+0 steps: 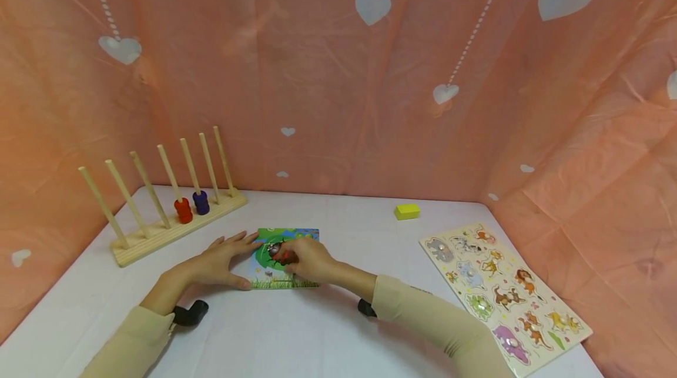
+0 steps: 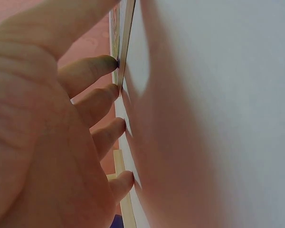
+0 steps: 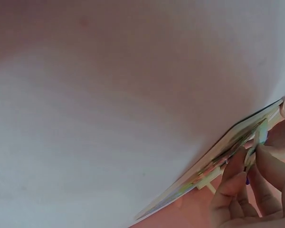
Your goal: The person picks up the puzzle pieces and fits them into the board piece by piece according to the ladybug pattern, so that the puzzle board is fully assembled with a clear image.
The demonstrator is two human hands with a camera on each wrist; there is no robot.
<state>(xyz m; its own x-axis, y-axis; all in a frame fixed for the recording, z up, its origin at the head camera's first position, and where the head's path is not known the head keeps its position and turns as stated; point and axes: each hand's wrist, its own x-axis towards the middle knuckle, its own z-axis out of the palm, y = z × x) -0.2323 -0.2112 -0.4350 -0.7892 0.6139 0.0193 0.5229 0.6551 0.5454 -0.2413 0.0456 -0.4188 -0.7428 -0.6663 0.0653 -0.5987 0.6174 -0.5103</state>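
Note:
A small picture puzzle board [image 1: 285, 284] with a ladybug [image 1: 274, 248] in a green patch lies flat on the white table. My left hand [image 1: 222, 260] is at the board's left side, its fingers extended. In the left wrist view, the thumb and some fingertips of the left hand [image 2: 52, 133] meet the board's edge. My right hand [image 1: 313, 260] is over the board's right half and covers part of the ladybug. In the right wrist view, its thumb and fingers pinch a thin, flat puzzle piece [image 3: 262, 132], tilted up from the board; its picture cannot be made out.
A wooden peg stand [image 1: 182, 230] with upright rods stands at the back left, carrying red beads [image 1: 183, 211] and purple beads [image 1: 201, 203]. Back right lies a yellow block [image 1: 406, 211]. An animal puzzle board [image 1: 508, 322] lies along the right edge. A patterned pink curtain [image 1: 317, 72] hangs behind.

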